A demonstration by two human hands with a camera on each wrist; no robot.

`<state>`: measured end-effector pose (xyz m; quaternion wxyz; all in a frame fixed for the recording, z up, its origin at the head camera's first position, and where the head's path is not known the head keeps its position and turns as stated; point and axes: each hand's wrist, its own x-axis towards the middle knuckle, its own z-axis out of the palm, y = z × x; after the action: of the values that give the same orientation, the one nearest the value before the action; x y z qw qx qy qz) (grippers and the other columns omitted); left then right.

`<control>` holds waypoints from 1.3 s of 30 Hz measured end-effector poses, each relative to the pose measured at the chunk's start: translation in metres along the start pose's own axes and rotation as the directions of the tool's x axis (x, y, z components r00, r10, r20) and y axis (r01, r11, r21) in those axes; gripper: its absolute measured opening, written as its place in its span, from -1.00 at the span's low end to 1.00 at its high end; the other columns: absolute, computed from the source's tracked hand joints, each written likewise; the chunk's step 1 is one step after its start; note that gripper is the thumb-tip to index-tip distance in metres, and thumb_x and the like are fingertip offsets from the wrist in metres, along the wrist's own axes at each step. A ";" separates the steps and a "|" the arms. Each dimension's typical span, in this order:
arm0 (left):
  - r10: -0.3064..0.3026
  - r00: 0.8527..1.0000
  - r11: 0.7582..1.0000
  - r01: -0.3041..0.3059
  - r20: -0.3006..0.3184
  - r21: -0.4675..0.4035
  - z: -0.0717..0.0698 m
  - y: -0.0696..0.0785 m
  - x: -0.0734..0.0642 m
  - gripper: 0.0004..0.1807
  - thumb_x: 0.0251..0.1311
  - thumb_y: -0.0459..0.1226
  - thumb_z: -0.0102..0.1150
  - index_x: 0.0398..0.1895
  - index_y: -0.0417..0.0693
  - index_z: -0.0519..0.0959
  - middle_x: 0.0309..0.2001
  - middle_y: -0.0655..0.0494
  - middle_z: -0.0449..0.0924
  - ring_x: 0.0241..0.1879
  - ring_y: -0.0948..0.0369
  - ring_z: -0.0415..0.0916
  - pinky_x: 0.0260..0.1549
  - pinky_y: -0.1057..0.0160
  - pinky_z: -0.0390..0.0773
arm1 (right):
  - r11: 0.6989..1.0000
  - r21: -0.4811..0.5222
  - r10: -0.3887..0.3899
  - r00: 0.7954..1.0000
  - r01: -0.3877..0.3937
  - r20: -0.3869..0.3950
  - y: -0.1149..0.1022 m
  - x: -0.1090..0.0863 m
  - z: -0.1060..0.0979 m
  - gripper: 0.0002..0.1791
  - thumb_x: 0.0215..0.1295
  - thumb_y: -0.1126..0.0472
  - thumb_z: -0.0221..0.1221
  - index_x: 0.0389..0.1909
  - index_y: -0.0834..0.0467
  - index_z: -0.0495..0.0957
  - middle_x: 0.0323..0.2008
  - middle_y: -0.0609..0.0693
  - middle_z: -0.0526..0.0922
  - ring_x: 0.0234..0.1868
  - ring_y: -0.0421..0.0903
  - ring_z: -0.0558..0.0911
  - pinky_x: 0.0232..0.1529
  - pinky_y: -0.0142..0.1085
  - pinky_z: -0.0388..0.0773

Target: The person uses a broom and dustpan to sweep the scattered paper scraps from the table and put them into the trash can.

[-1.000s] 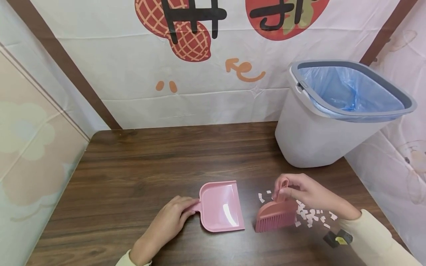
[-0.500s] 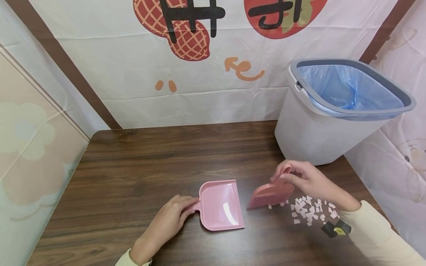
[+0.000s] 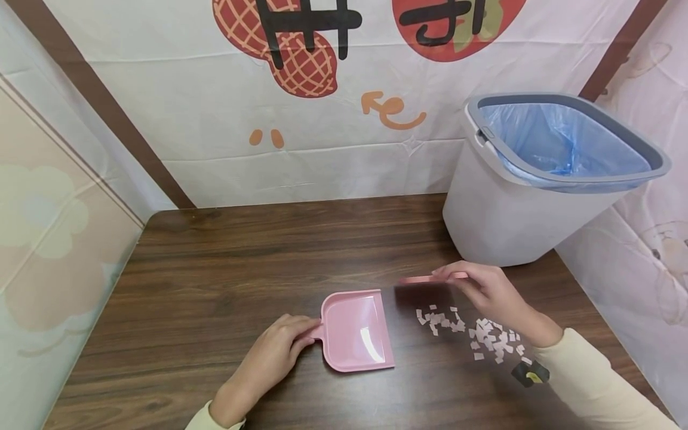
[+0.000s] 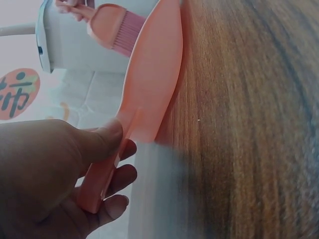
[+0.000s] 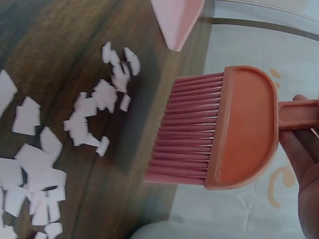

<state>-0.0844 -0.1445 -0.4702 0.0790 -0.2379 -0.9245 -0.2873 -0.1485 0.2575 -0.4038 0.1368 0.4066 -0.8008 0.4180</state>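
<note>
A pink dustpan [image 3: 355,331] lies on the table with its wide lip facing right. My left hand [image 3: 276,352] grips its short handle; the left wrist view shows thumb and fingers wrapped round that handle [image 4: 102,179]. My right hand [image 3: 491,295] holds a small pink hand brush [image 5: 244,127] by its handle. The brush is raised off the table, seen edge-on in the head view, with bristles [image 5: 187,129] pointing left. Below it lie small white paper scraps [image 3: 441,319] in a loose cluster, and a larger pile of scraps [image 3: 491,340] sits further right, partly under the right wrist.
A white bin [image 3: 500,209] with a grey rim and blue liner stands at the table's back right. A small black object with a yellow mark [image 3: 531,374] shows beside the right sleeve. A printed cloth [image 3: 322,173] hangs behind the wooden table [image 3: 242,257].
The right hand has lifted the brush up and back, off the scraps, and turned it edge-on. Some scraps now lie left of the main pile. Left hand and dustpan stay put.
</note>
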 end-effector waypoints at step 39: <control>0.012 1.000 1.000 -0.011 -0.016 0.028 0.000 0.000 -0.001 -0.71 0.17 -0.36 0.43 -0.01 -0.09 0.75 -0.09 0.19 0.75 -0.12 0.28 0.61 -0.03 0.16 0.61 | 0.755 -0.553 0.111 0.900 -0.353 -0.422 -0.048 -0.041 0.023 -0.85 0.13 0.41 0.22 -0.25 0.24 0.57 -0.48 0.00 0.62 -0.52 -0.11 0.63 -0.49 -0.11 0.61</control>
<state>-0.0837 -0.1446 -0.4703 0.0915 -0.2397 -0.9263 -0.2760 -0.0831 0.2459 -0.4144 0.3536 0.1503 -0.8980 0.2146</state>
